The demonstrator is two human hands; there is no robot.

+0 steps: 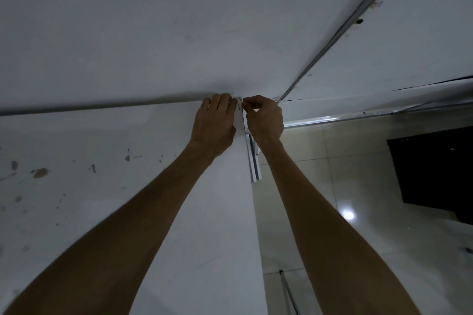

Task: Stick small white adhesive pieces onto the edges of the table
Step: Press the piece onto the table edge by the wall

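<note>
Where both bare forearms reach away from the camera, the stained white table top [102, 174] lies beneath them and the glossy tiled floor [358, 212] shows on the right. At the table's far corner the left hand [213, 126] rests with fingers held together, curled over the edge. Just beside it, the right hand [265, 116] pinches a small white adhesive piece [239, 105] against the corner between thumb and fingertips. Beyond runs a white wall [179, 20].

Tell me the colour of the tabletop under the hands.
White, with brownish stains on its left part: the tabletop, head view.
</note>
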